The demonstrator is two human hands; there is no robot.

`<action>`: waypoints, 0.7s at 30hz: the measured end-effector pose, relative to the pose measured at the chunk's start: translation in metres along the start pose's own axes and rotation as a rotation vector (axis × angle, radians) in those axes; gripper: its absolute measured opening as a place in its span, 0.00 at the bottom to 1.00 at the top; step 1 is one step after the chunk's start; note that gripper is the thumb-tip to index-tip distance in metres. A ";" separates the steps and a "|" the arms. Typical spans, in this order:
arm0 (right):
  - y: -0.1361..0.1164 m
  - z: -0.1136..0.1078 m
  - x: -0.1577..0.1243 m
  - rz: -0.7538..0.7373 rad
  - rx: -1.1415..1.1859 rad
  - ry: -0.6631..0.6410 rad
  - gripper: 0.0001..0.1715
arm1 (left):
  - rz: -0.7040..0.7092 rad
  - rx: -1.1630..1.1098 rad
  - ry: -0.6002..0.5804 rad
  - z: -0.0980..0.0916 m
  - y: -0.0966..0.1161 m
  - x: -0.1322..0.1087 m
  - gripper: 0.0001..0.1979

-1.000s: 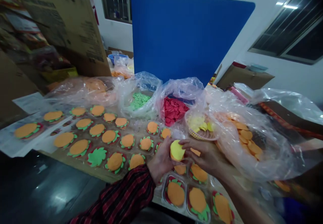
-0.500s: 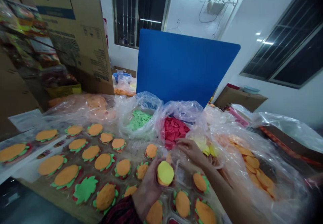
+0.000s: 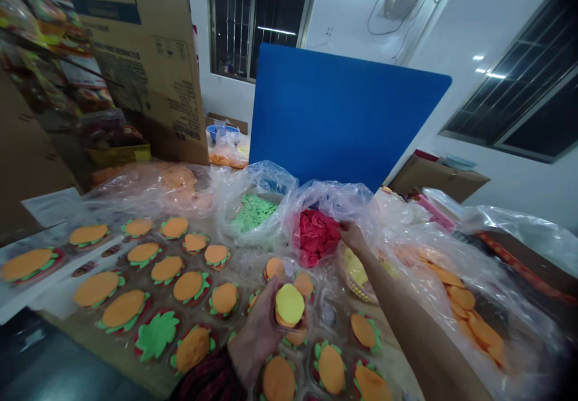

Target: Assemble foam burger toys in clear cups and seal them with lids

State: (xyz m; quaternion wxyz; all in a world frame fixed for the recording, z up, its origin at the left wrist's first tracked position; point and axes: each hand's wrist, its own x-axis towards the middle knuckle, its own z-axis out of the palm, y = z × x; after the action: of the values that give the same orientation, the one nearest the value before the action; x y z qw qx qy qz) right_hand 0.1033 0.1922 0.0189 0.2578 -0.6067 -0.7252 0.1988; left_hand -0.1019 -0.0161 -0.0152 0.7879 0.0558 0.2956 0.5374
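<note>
In my left hand is a small toy burger stack, its yellow round slice on top and an orange layer under it; my fingers wrap round its side. My right hand is at the right edge of a heap of red foam pieces in a clear plastic bag. Its fingertips are pressed together against the heap, and what they pinch is too small to make out. Beneath my left hand, clear trays hold rows of toy burgers with orange tops and green frilly edges. One green leaf piece lies uncovered on top.
Beside the red heap stands a bag of green pieces. A basket with yellow slices sits under my right forearm, and orange pieces lie in plastic at right. A blue board rises behind; a tall cardboard box stands at left.
My right hand has moved up and right, from the near side of the red heap to its right edge. My left hand still holds the stack, slightly further left. The view has shifted slightly.
</note>
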 end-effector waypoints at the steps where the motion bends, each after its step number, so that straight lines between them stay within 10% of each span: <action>1: -0.005 -0.002 -0.007 -0.006 0.072 -0.031 0.08 | -0.015 -0.012 0.014 0.001 0.002 0.000 0.15; 12: -0.108 0.016 -0.128 -0.222 0.592 -0.609 0.11 | 0.004 -0.213 -0.083 0.004 0.012 -0.002 0.17; 21: -0.126 0.054 -0.145 -0.788 -0.036 -0.147 0.09 | 0.134 -0.275 -0.048 -0.009 0.026 -0.019 0.13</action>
State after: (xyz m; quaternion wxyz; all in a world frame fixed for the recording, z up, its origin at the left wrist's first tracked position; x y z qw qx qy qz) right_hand -0.0089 0.0277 0.0331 0.2508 -0.2709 -0.9222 0.1148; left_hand -0.1328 -0.0241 -0.0045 0.7572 -0.0202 0.1956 0.6228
